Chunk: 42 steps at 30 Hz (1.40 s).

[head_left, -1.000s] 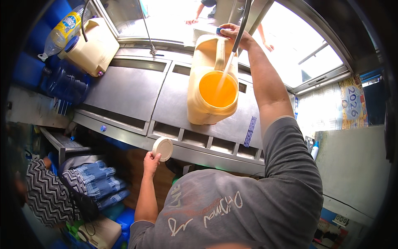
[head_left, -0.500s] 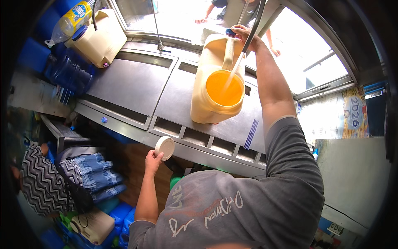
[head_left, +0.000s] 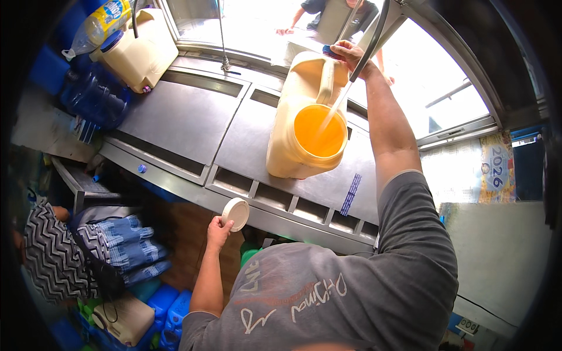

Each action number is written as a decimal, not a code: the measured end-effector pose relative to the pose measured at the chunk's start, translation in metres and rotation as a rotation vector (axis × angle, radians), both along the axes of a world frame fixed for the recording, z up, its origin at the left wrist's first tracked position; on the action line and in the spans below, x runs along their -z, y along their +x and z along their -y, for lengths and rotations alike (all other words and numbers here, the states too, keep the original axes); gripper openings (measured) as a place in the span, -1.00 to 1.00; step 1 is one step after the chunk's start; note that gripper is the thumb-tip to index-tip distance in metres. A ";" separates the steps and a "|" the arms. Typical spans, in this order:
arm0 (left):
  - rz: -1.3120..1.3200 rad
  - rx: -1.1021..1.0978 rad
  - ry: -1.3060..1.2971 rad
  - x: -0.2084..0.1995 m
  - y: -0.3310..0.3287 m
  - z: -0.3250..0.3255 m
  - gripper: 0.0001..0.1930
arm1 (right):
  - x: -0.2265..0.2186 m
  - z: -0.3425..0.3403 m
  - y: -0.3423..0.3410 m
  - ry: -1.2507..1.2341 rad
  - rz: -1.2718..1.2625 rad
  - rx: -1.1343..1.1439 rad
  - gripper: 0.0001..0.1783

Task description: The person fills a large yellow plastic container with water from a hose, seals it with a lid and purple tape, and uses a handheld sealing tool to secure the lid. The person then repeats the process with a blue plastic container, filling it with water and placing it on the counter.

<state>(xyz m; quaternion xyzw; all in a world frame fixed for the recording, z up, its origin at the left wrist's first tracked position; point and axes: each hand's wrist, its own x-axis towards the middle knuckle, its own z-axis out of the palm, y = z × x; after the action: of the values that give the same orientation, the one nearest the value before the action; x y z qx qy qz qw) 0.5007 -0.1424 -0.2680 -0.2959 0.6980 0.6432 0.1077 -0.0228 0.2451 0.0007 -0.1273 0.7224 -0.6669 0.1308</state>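
A cream plastic water jug (head_left: 281, 137) stands on the steel counter, its wide round mouth facing me and its inside looking orange. A stream of water (head_left: 331, 116) runs into that mouth from a dark hose (head_left: 372, 41). At the jug's far end, the fingers of my right hand (head_left: 351, 54) are closed round a small blue cap (head_left: 331, 51); whether it is loose from the spout I cannot tell. My left hand (head_left: 218, 233), low in front of the counter edge, grips a round cream lid (head_left: 236, 214) by its rim.
The steel counter (head_left: 181, 117) has slots along its front. Another cream jug (head_left: 143, 52), a clear bottle (head_left: 88, 41) and a blue bottle (head_left: 96, 99) crowd the left. Beyond the window a person (head_left: 319, 14) leans in. A seated person's patterned clothing (head_left: 58, 251) shows at lower left, beside several containers.
The view has shifted slightly. The blue cap in my right fingers looks more tilted, and the person outside shows more. Water still runs, and my left hand keeps hold of the lid.
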 end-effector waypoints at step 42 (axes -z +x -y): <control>0.006 0.263 -0.012 0.036 -0.076 0.100 -0.71 | -0.013 0.032 0.017 0.548 -0.124 0.271 -0.46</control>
<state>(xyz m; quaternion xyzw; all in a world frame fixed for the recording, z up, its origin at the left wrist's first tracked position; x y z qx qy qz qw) 0.4246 -0.2422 -0.3042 -0.2043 0.7344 0.6182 0.1915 -0.0062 0.2136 0.0141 -0.0302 0.8923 -0.4497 0.0258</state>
